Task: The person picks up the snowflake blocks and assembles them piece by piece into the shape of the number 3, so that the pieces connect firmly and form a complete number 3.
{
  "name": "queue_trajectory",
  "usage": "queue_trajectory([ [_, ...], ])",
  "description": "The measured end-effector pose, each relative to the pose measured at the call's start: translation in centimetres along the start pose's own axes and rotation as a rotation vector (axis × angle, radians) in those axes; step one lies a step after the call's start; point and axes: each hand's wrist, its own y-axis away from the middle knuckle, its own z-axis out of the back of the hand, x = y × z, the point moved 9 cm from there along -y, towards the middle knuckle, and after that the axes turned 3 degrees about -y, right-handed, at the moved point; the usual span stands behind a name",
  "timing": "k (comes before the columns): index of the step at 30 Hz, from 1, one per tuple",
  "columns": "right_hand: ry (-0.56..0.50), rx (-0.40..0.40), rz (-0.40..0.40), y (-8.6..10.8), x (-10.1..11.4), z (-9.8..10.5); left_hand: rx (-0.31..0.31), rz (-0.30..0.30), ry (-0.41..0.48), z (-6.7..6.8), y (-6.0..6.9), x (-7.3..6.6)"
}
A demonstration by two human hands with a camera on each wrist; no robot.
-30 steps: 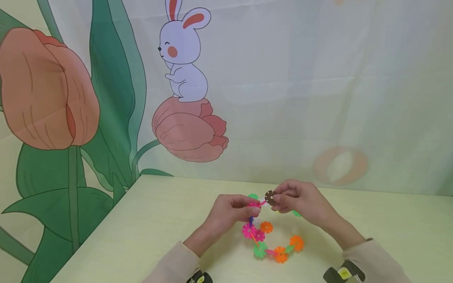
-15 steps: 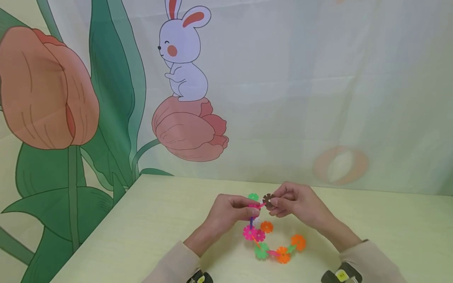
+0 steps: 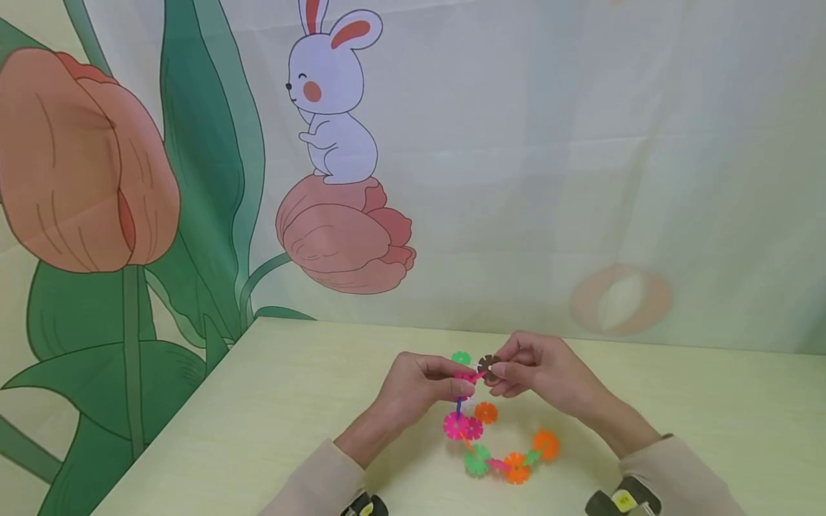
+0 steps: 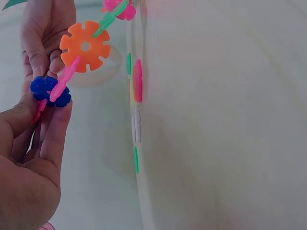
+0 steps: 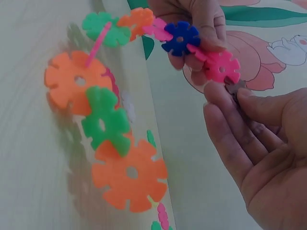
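Left grip (image 3: 422,383) pinches the flower-disc chain (image 3: 451,431) near one end; right grip (image 3: 548,373) pinches a brown disc (image 3: 487,368) at that end. Both over the bench (image 3: 290,430), toward its far edge; the chain arcs away from that edge. Right wrist view: brown disc meets the rim of a pink disc (image 5: 228,63); whether slotted in, cannot tell. Blue disc (image 5: 187,45) face-on there, edge-on from the head. Loose orange disc (image 3: 492,417) on the bench inside the arc.
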Motion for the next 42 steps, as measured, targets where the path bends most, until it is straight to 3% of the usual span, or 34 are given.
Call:
queue_trajectory([
  [6,-0.005,-0.018,0.005,0.0,0.0,-0.1,0.010,0.013,0.022,0.0,0.1,0.1],
  [14,0.078,-0.119,0.023,0.1,-0.3,0.1,0.096,0.054,0.064,-0.8,0.2,0.9],
  [20,0.180,-0.138,0.035,0.0,-0.3,-0.4,0.026,0.076,0.007,-0.4,0.0,1.0],
  [24,0.237,-0.168,0.028,0.1,-0.3,0.6,-0.006,0.081,-0.002,-0.2,-0.1,0.9],
  [29,0.373,-0.245,-0.036,0.3,-2.0,4.2,-0.002,0.083,0.037,-0.2,-0.1,1.0],
  [33,0.537,-0.237,-0.114,0.4,-3.9,6.3,0.002,0.080,0.050,-0.2,0.0,1.0],
  [42,0.710,-0.133,-0.237,0.5,-6.1,6.9,-0.003,0.071,0.059,-0.1,-0.1,0.8],
])
